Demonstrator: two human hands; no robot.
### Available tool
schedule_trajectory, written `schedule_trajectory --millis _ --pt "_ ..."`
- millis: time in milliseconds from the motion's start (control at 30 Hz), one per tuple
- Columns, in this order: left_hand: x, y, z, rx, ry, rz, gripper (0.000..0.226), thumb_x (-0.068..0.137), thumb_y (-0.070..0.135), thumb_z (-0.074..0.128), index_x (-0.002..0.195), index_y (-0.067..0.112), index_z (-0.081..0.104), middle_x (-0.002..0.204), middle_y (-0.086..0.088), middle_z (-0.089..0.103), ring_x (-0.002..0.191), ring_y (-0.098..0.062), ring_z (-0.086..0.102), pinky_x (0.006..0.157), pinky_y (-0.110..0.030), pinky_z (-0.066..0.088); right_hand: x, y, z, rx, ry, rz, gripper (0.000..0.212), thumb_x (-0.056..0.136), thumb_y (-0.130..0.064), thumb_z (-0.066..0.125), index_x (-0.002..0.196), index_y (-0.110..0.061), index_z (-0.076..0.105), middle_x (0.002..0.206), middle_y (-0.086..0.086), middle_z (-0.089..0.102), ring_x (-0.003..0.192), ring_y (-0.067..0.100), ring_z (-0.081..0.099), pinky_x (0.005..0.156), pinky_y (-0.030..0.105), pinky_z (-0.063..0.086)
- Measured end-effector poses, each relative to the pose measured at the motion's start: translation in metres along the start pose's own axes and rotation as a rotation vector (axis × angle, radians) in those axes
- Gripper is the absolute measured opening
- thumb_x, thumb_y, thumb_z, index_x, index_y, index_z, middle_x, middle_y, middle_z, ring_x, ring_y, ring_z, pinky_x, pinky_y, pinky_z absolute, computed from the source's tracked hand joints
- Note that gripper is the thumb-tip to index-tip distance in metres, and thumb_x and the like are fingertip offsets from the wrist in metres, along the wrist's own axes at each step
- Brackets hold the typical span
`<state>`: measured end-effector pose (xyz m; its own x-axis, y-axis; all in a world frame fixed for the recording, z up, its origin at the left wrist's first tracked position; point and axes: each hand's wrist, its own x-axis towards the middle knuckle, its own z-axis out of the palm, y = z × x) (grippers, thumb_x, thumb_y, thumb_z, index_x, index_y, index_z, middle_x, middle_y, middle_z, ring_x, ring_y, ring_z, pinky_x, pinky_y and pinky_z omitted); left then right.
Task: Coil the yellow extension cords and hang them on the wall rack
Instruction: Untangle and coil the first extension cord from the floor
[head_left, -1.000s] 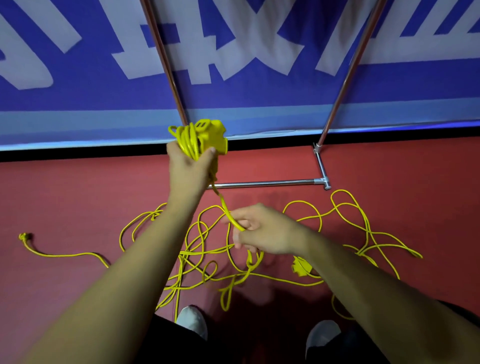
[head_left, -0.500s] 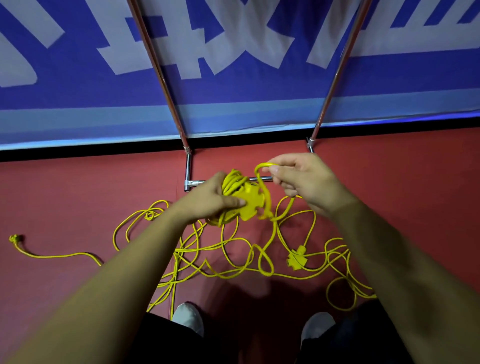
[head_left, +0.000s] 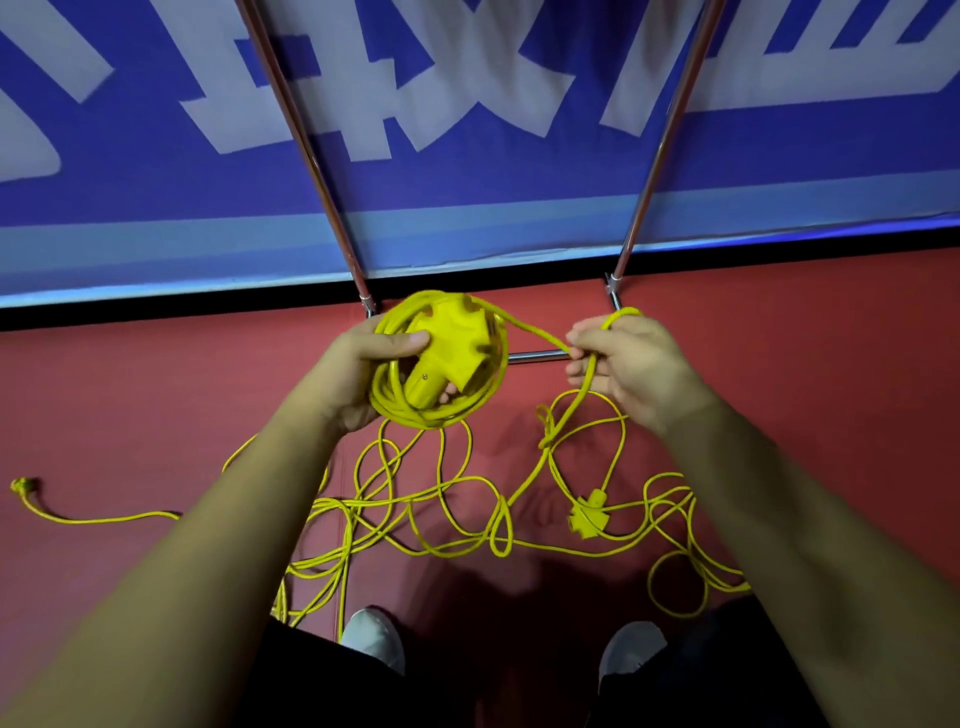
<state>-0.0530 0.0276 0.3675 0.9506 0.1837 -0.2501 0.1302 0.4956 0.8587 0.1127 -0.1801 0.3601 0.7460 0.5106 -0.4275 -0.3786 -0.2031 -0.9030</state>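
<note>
Left hand (head_left: 358, 379): curled round a small coil (head_left: 415, 415) of yellow cord, thumb pressed on the socket block (head_left: 452, 348) at its middle.
Right hand (head_left: 628, 369): pinched the strand leaving the coil, a loop over its fingers.
Loose cord (head_left: 447, 545): sprawled tangled on the red floor (head_left: 130, 405), between the shoes (head_left: 376, 636) and the rack bar (head_left: 535, 356) near the floor's far edge.
Second socket (head_left: 587, 512): on the floor below the right hand.
Plug (head_left: 23, 486): toward the floor's left edge.
</note>
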Motion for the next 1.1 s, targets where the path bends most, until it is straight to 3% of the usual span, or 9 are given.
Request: schedule_trajectory --millis 133,300,433,500,567,633,733,900,1100 --pt "0.0 0.007 -0.001 -0.065 -0.039 0.159 0.067 0.06 0.027 0.087 0.113 -0.004 0.06 0.084 -0.024 0.069 0.066 -0.037 0.067 0.066 -0.043 0.057 0.007 0.005 -0.007 0.122 0.04 0.211 0.019 0.094 -0.021 0.059 0.079 -0.009 0.056 0.053 0.003 0.049 0.049 0.02 0.056 0.059 0.033 0.053" --pt "-0.002 0.017 -0.012 -0.054 0.14 0.318 0.073 0.056 0.031 0.089 0.115 0.0 0.061 0.09 -0.017 0.073 0.074 -0.032 0.07 0.069 -0.042 0.059 -0.007 -0.005 -0.008 0.164 -0.371 0.311 0.058 0.094 -0.048 0.049 0.058 -0.004 0.058 0.044 0.008 0.037 0.057 0.029 0.054 0.067 0.037 0.05" --pt "-0.004 0.026 -0.027 -0.204 0.171 0.373 0.059 0.062 0.03 0.086 0.111 0.002 0.069 0.09 -0.021 0.07 0.072 -0.034 0.066 0.074 -0.04 0.057 -0.006 0.006 -0.007 -0.068 -0.36 0.537 0.046 0.096 -0.035 0.051 0.067 -0.002 0.065 0.05 0.009 0.053 0.056 0.03 0.066 0.076 0.043 0.055" --pt "-0.008 0.03 -0.028 -0.116 0.127 0.338 0.055 0.061 0.032 0.086 0.106 0.005 0.072 0.087 -0.019 0.071 0.071 -0.033 0.067 0.072 -0.038 0.057 -0.006 0.019 -0.001 -0.418 -0.284 0.449 0.016 0.094 -0.018 0.059 0.101 -0.003 0.059 0.069 0.011 0.065 0.061 0.023 0.07 0.077 0.04 0.057" --pt "-0.013 0.029 -0.021 -0.002 0.048 0.267 0.053 0.058 0.033 0.087 0.101 0.006 0.072 0.083 -0.016 0.072 0.068 -0.031 0.069 0.067 -0.038 0.059 -0.006 0.025 0.008 -0.602 -0.203 0.175 0.057 0.085 -0.002 0.068 0.136 -0.011 0.043 0.106 0.013 0.066 0.092 0.018 0.069 0.071 0.025 0.054" --pt "-0.015 0.023 -0.011 0.045 -0.038 0.197 0.053 0.057 0.03 0.087 0.101 0.005 0.071 0.081 -0.017 0.071 0.064 -0.033 0.068 0.062 -0.039 0.058 -0.008 0.02 0.021 -0.332 -0.38 -0.066 0.079 0.081 0.006 0.067 0.148 -0.019 0.033 0.14 0.017 0.051 0.127 0.021 0.051 0.088 0.017 0.046" --pt "-0.014 0.015 0.002 0.057 -0.112 0.176 0.047 0.06 0.03 0.085 0.101 0.01 0.073 0.083 -0.014 0.071 0.064 -0.032 0.068 0.061 -0.038 0.058 -0.017 0.01 0.036 0.241 -0.628 -0.093 0.059 0.09 -0.013 0.053 0.147 -0.016 0.037 0.133 0.016 0.053 0.117 0.027 0.054 0.101 0.037 0.037" --pt "-0.015 0.011 0.009 0.07 -0.108 0.156 0.055 0.057 0.033 0.088 0.104 0.01 0.071 0.084 -0.008 0.073 0.07 -0.024 0.07 0.063 -0.031 0.057 -0.019 0.01 0.046 0.055 -0.52 -0.085 0.091 0.068 -0.078 0.063 0.137 -0.022 0.045 0.124 0.01 0.062 0.104 0.025 0.055 0.086 0.04 0.041" --pt "-0.008 -0.014 0.024 -0.011 0.012 0.247 0.057 0.075 0.013 0.074 0.125 -0.003 0.053 0.1 -0.017 0.071 0.083 -0.031 0.07 0.073 -0.039 0.058 -0.023 0.019 0.054 0.017 -0.423 -0.279 0.073 0.079 -0.041 0.073 0.137 -0.02 0.035 0.128 0.01 0.06 0.114 0.02 0.06 0.102 0.041 0.046"
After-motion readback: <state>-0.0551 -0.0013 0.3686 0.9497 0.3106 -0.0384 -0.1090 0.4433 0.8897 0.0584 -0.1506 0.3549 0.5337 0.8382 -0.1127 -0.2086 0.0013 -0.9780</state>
